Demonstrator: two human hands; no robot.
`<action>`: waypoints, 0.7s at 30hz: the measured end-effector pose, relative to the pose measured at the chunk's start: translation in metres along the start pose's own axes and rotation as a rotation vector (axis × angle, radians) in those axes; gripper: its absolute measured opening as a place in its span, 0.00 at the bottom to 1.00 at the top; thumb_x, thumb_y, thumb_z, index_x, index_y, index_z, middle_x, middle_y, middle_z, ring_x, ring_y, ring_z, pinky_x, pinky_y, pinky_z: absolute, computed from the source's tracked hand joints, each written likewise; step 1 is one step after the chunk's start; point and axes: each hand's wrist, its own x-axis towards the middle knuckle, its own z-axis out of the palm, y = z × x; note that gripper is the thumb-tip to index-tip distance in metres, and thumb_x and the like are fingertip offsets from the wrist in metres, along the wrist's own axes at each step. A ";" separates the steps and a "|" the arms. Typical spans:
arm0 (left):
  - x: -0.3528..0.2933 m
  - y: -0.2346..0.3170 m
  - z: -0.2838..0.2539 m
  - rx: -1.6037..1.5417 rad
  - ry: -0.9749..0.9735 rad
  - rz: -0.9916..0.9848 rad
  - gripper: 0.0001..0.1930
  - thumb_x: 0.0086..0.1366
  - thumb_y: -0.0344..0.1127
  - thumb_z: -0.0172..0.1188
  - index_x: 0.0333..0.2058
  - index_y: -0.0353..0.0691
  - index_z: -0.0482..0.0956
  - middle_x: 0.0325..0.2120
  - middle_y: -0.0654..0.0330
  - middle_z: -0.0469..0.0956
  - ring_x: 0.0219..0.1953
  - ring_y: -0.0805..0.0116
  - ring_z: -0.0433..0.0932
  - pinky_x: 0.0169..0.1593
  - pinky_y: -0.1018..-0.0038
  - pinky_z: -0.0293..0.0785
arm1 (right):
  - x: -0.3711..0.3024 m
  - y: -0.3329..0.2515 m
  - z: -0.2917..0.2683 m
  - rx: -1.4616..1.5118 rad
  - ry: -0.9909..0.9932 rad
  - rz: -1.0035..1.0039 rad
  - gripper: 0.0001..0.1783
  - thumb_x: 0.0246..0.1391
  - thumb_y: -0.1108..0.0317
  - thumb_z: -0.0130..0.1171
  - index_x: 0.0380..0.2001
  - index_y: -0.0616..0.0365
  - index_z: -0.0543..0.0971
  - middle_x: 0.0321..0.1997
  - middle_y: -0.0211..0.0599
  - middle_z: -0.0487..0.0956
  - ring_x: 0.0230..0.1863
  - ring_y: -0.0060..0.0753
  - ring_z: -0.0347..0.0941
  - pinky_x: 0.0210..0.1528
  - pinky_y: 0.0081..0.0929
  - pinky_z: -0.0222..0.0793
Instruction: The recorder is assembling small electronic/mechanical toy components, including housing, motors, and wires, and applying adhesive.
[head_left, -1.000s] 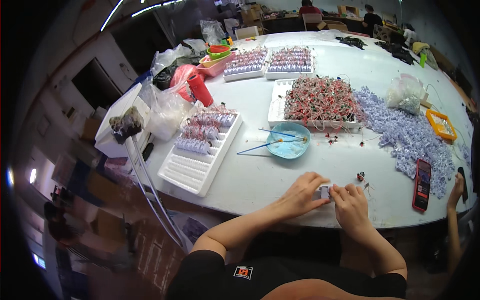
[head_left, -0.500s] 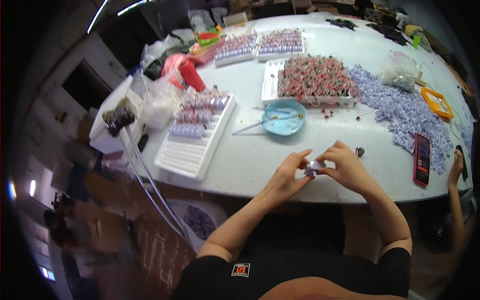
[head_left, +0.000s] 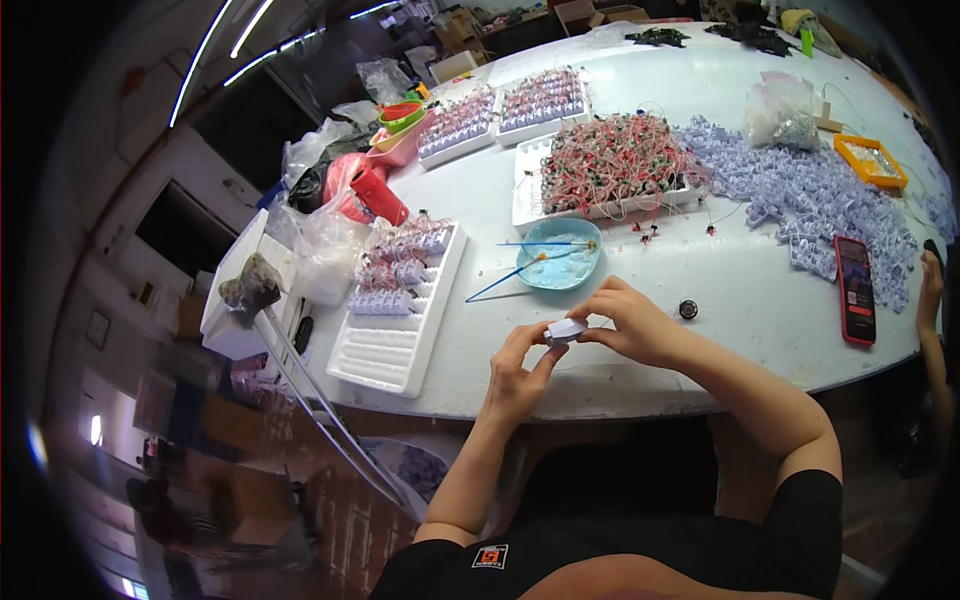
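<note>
Between the fingertips of both hands is a small pale lavender plastic part point(head_left: 566, 332), held just above the table's near edge. My left hand point(head_left: 516, 372) pinches it from the left. My right hand point(head_left: 632, 322) grips its right side with thumb and fingers. A small round black component point(head_left: 688, 309) lies on the table to the right of my right hand. Beyond my hands sits a light blue bowl point(head_left: 530, 277) with whitish material inside and thin blue sticks resting across it. To the left, a white ridged tray point(head_left: 375, 358) carries rows of lavender parts with red wires.
A white tray point(head_left: 527, 193) heaped with red-and-white wired pieces stands farther back. Right of it spreads a lavender parts pile point(head_left: 800, 190), beside a red-cased phone point(head_left: 855, 295) and an orange tray point(head_left: 842, 150). Metal tubes point(head_left: 325, 410) rise at the left. Another person's hand point(head_left: 930, 290) shows at far right.
Both my hands have shifted left with the plastic part, nearer the ridged tray. The part is now turned with its flat pale side more visible. The whole view has swung slightly.
</note>
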 end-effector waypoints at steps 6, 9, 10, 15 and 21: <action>0.001 -0.018 0.012 -0.082 0.004 -0.070 0.19 0.56 0.22 0.70 0.47 0.34 0.80 0.41 0.53 0.82 0.42 0.63 0.83 0.47 0.70 0.78 | -0.005 0.011 0.001 0.070 0.025 0.034 0.16 0.48 0.73 0.70 0.43 0.56 0.83 0.40 0.36 0.82 0.47 0.42 0.71 0.51 0.36 0.70; -0.003 -0.027 0.007 -0.084 0.016 -0.013 0.19 0.55 0.24 0.72 0.46 0.35 0.81 0.40 0.54 0.83 0.42 0.65 0.82 0.48 0.72 0.78 | -0.002 0.020 0.003 0.053 0.089 -0.081 0.17 0.44 0.76 0.71 0.41 0.58 0.82 0.39 0.39 0.80 0.45 0.45 0.71 0.49 0.36 0.69; 0.003 -0.022 0.004 -0.062 0.004 -0.003 0.19 0.54 0.24 0.73 0.46 0.36 0.81 0.40 0.55 0.83 0.42 0.65 0.82 0.49 0.72 0.77 | 0.000 0.015 0.001 0.065 0.082 -0.053 0.17 0.44 0.76 0.71 0.41 0.58 0.82 0.39 0.39 0.80 0.45 0.46 0.71 0.50 0.37 0.69; 0.006 -0.019 0.007 -0.153 0.042 -0.022 0.18 0.53 0.22 0.72 0.44 0.35 0.83 0.39 0.56 0.83 0.43 0.67 0.82 0.47 0.74 0.77 | 0.005 0.008 0.001 -0.053 0.013 -0.089 0.17 0.47 0.76 0.68 0.43 0.58 0.81 0.38 0.35 0.81 0.46 0.42 0.72 0.67 0.42 0.65; -0.004 -0.016 0.007 -0.171 0.024 -0.021 0.16 0.52 0.20 0.72 0.42 0.35 0.83 0.37 0.55 0.83 0.41 0.66 0.82 0.46 0.73 0.78 | -0.004 0.005 0.008 -0.073 -0.027 -0.076 0.18 0.46 0.76 0.68 0.43 0.57 0.82 0.34 0.33 0.80 0.44 0.40 0.72 0.68 0.43 0.64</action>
